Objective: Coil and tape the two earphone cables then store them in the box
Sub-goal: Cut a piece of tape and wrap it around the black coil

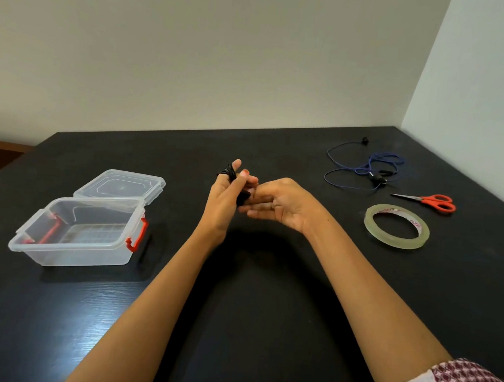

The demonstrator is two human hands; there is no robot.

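A black earphone cable (230, 174) is wound around the fingers of my left hand (228, 199), held upright above the middle of the black table; its thumb presses on the coil. My right hand (277, 204) lies palm up just right of it, its fingers touching the coil's lower black part (243, 196). A blue earphone cable (367, 168) lies loose at the far right of the table. The clear plastic box (73, 247) with red latches stands open at the left, its lid (122, 186) leaning behind it. A roll of clear tape (396, 225) lies flat at the right.
Red-handled scissors (428, 201) lie beyond the tape roll, near the blue cable. The black table (265, 300) meets pale walls at the back and right; its front edge runs under my forearms.
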